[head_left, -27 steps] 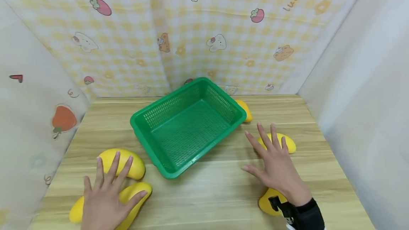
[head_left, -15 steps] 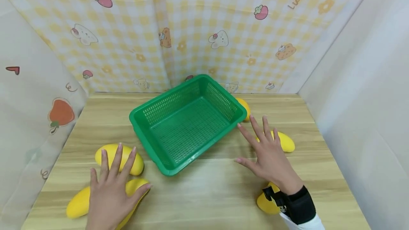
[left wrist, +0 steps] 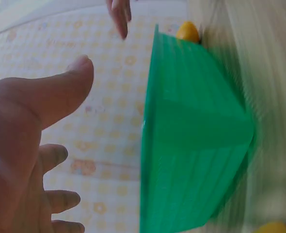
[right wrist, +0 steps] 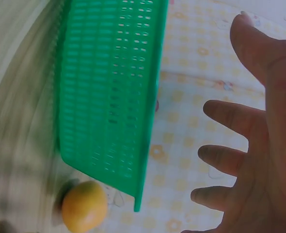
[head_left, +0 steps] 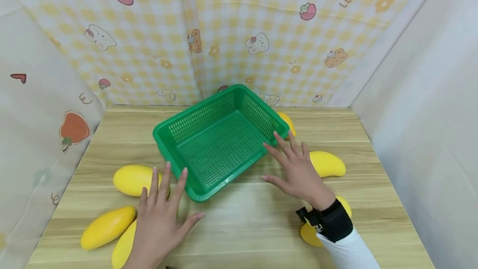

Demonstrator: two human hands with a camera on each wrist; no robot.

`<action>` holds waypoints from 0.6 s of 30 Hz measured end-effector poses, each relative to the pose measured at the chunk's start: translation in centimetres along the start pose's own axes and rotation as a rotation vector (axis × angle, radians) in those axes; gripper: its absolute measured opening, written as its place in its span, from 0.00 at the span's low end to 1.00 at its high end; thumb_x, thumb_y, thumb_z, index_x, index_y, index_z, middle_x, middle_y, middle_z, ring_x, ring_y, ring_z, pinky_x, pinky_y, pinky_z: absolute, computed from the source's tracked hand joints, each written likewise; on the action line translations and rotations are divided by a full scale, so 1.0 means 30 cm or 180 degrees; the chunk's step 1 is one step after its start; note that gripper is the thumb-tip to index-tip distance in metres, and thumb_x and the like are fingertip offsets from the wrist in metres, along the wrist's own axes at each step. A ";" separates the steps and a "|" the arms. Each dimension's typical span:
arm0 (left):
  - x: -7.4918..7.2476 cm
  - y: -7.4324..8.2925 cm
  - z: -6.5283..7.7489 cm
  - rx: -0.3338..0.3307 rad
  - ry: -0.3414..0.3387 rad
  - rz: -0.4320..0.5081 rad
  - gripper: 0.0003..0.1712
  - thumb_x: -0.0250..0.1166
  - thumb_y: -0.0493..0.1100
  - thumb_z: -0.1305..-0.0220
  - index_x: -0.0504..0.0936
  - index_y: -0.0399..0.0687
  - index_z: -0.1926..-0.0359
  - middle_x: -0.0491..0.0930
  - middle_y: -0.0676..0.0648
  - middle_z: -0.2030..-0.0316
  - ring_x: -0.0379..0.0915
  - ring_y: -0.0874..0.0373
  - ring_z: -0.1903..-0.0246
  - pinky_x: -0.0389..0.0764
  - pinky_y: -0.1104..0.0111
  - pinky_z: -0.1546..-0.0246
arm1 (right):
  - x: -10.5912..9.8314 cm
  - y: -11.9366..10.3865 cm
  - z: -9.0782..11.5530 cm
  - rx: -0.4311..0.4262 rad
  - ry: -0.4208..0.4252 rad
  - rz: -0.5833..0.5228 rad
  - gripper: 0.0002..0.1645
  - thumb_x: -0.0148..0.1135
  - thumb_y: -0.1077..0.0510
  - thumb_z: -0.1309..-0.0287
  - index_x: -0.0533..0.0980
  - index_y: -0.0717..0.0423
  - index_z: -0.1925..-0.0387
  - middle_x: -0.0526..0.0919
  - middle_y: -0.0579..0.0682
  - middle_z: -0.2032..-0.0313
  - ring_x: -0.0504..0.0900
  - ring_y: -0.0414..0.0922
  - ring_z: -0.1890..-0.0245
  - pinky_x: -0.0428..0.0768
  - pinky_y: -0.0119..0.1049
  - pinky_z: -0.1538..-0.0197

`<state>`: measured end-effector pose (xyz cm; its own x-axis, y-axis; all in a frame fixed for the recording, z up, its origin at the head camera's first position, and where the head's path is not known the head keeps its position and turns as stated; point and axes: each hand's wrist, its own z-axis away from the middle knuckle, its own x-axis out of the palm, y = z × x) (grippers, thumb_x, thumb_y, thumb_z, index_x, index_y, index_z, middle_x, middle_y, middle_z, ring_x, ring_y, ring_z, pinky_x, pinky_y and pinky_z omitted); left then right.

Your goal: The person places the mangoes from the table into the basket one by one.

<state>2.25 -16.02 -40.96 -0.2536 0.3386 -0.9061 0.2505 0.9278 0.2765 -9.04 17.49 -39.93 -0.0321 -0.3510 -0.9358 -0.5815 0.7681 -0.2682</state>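
A green plastic basket (head_left: 220,148) with perforated walls sits at an angle on the table, nothing inside it. My left hand (head_left: 160,223) hovers at its near left corner, fingers spread; in the left wrist view the thumb (left wrist: 60,92) stands apart from the basket wall. Over the basket's right rim reaches my right hand (head_left: 300,175), fingers straight and holding nothing. Yellow mangoes (head_left: 132,179) lie beside and partly under the left hand in the head view. Another mango (head_left: 328,164) lies just right of the right hand, and one mango (right wrist: 84,206) peeks out behind the basket.
More mangoes (head_left: 311,235) lie by the right wrist, partly covered by its black band (head_left: 334,221). A checked cloth (head_left: 231,32) hangs close behind the basket. White curtains (head_left: 422,94) bound the wooden table (head_left: 242,235) at both sides.
Both hands have moved inward to the basket, the left one rightward and the right one leftward. The left-hand mangoes are more uncovered now. Basket and mangoes stay where they were.
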 end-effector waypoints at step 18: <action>0.125 0.071 -0.027 0.0770 -0.0226 0.0211 0.54 0.71 0.54 0.48 0.52 0.54 0.25 0.53 0.39 0.29 0.47 0.39 0.31 0.52 0.42 0.37 | 0.113 0.015 -0.067 -0.0236 -0.0167 -0.0473 0.41 0.62 0.35 0.44 0.67 0.50 0.34 0.52 0.55 0.28 0.36 0.58 0.28 0.41 0.61 0.32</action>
<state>1.07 -12.66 -43.51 -0.1651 0.3775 -0.9112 0.4828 0.8366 0.2591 -11.04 15.57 -42.78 0.1000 -0.4279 -0.8983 -0.6351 0.6675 -0.3886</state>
